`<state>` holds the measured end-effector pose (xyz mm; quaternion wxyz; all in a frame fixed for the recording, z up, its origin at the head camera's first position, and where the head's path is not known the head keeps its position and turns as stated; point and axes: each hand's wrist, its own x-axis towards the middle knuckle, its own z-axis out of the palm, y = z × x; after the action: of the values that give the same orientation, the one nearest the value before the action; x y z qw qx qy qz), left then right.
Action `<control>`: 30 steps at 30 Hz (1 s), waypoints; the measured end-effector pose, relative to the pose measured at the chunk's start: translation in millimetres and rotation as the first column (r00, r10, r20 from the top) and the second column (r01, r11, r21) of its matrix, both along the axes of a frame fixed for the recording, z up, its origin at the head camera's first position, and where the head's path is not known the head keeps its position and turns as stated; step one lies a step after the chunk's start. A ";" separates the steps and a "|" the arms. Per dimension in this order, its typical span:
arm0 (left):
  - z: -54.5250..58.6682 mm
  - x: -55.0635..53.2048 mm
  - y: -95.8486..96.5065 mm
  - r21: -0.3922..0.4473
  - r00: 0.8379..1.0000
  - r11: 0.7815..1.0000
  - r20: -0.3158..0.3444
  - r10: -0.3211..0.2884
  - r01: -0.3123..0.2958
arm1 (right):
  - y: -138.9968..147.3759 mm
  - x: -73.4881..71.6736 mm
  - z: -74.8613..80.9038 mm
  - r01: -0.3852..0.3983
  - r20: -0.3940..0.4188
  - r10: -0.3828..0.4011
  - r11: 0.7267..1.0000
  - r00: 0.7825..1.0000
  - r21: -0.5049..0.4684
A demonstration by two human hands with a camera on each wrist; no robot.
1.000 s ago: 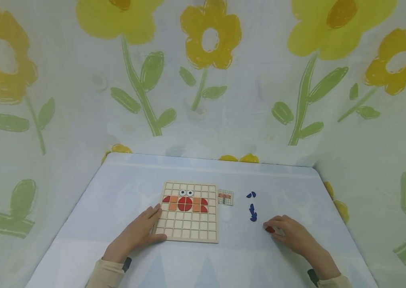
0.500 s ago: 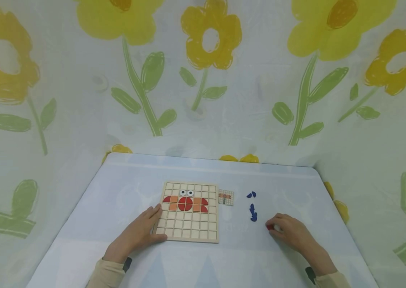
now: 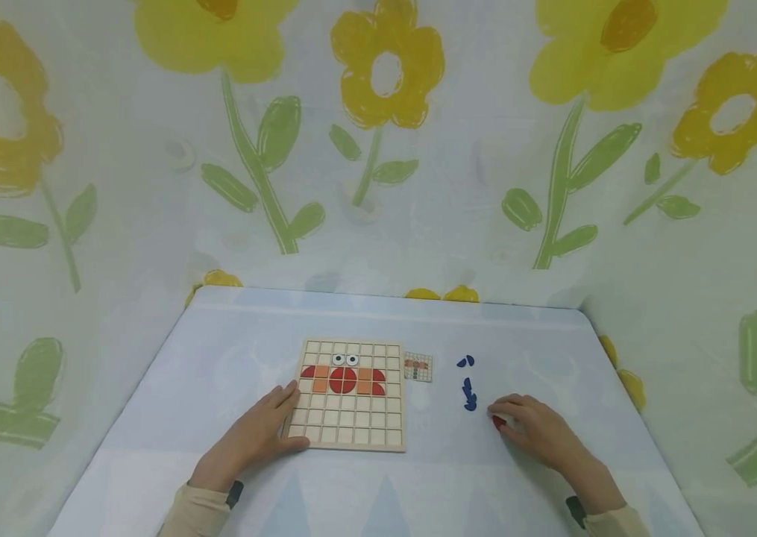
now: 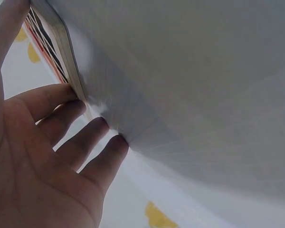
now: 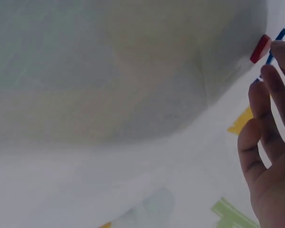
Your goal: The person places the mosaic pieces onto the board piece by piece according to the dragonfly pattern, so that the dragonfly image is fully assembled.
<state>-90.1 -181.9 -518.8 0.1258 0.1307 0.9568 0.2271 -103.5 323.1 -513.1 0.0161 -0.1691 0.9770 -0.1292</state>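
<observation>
A wooden grid board (image 3: 354, 436) lies on the table, with red, orange and white eye tiles in its upper rows. My left hand (image 3: 260, 432) rests against its left edge, fingers extended and thumb near the lower corner. The left wrist view has those fingers (image 4: 92, 142) touching the board's side (image 4: 69, 47). To the right, my right hand (image 3: 539, 432) pinches a small red tile (image 3: 499, 422) low over the table. That red tile (image 5: 261, 49) stands tilted at the fingertips in the right wrist view. Several dark blue tiles (image 3: 469, 401) lie just beyond this hand.
A small pattern card (image 3: 418, 367) lies beside the board's right edge, showing a similar figure. Two more blue tiles (image 3: 465, 361) lie farther back. Flower-printed cloth (image 3: 438, 224) rises behind the table (image 3: 378, 492) and at both sides.
My right hand has shifted slightly and its fingers have adjusted around the red tile, which shows differently between them. My left hand and the board stay in place; the view drifts a little.
</observation>
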 end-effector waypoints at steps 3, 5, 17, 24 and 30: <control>0.6 0.8 -0.2 0.004 1.000 1.000 -0.006 -0.002 0.002 | 1.4 0.2 2.2 0.002 0.040 -0.002 1.000 0.999 -0.006; 1.0 0.8 -0.2 0.006 1.000 1.000 -0.007 -0.002 0.002 | 1.6 0.1 2.1 0.009 0.059 -0.009 1.000 0.998 -0.001; -2.6 -0.4 0.1 0.002 1.000 1.000 -0.006 0.006 -0.006 | 0.2 2.2 0.7 -0.050 -0.041 0.052 0.998 0.998 0.043; -5.2 -0.1 0.4 -0.006 1.000 1.000 -0.014 0.001 -0.001 | 0.2 3.0 2.9 -0.044 -0.008 0.044 0.998 0.999 0.039; -3.5 -1.0 -0.2 0.000 1.000 1.000 -0.005 0.011 -0.011 | -0.5 3.0 2.2 -0.079 -0.026 0.081 0.996 0.996 0.049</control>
<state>-91.1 -182.1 -522.2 0.1223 0.1258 0.9578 0.2277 -100.6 322.5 -510.9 0.0118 -0.2095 0.9723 -0.1027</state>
